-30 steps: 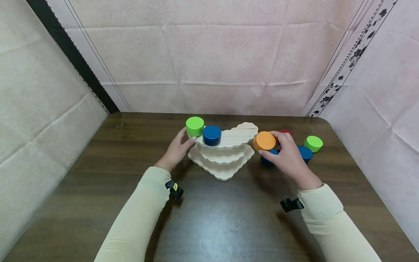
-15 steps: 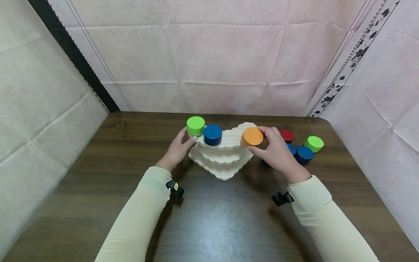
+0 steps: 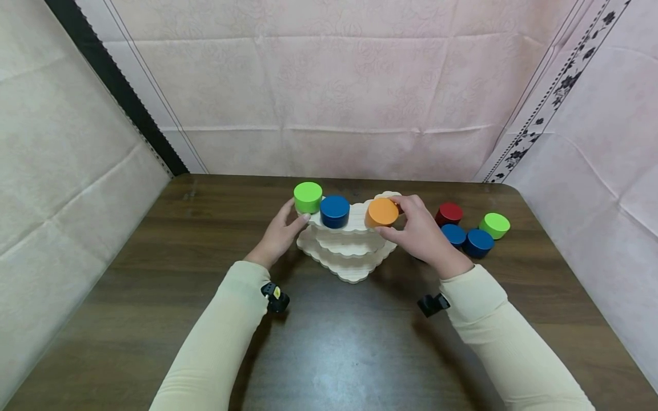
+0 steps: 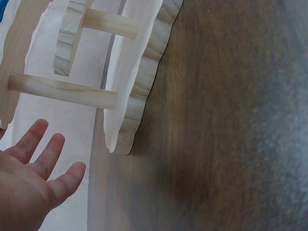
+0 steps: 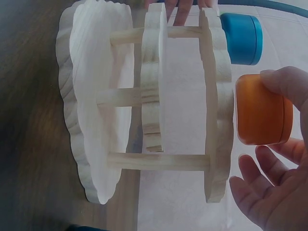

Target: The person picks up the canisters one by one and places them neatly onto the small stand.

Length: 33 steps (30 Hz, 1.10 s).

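A three-tier cream wooden stand (image 3: 352, 246) with scalloped edges and round posts stands near the table's back. My left hand (image 3: 276, 235) holds the left end of its top tier, thumb in front; the other fingers (image 4: 55, 144) spread loosely below that tier in the left wrist view. A green round tin (image 3: 307, 198) and a blue round tin (image 3: 334, 212) sit on the top tier. My right hand (image 3: 418, 235) grips an orange round tin (image 5: 262, 110) between thumb and fingers, close over the top tier's right half.
Right of the stand, a red tin (image 3: 449, 213), a blue tin (image 3: 454, 234), a second blue tin (image 3: 478, 244) and a green tin (image 3: 495, 225) stand grouped on the brown wooden table (image 3: 329, 342). Pale patterned cloth (image 3: 349, 85) rises behind the table and along both sides.
My right hand has carried the orange tin leftward from above the grouped tins to over the top tier. The red tin and a blue one show more fully. My left hand stays in place.
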{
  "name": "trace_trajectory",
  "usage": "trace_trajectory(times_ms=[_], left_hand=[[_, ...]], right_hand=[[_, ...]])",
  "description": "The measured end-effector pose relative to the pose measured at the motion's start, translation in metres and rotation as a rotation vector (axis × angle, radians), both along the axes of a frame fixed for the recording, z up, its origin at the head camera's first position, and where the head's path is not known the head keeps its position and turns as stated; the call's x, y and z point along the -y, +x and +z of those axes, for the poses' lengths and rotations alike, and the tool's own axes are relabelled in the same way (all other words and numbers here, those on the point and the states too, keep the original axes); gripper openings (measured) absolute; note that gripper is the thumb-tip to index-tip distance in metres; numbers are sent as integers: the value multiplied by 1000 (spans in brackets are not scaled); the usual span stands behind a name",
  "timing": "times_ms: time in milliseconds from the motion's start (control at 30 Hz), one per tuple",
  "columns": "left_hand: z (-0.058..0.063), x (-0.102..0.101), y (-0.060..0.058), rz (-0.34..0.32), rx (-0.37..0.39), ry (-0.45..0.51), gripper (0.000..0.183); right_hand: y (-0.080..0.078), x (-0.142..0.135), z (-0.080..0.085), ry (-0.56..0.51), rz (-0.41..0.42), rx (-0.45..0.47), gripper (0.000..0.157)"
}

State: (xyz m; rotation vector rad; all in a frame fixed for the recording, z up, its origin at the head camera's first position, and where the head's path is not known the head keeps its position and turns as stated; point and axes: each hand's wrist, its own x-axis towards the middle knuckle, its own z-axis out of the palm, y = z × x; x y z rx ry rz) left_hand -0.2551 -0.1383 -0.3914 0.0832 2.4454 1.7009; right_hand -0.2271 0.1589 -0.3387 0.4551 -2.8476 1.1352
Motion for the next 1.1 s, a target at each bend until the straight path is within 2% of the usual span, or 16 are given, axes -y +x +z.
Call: trace_trajectory(times_ms=[300, 633, 1100], left_hand=[[0, 0, -1, 4, 0, 3, 73], [0, 0, -1, 4, -1, 8, 72], [0, 0, 0, 7, 16, -1, 74]], right_hand=[[-5, 6, 3, 17, -3, 24, 66], [-10, 13, 6, 18, 49, 28, 62], [-14, 14, 9, 65, 74, 55, 60]])
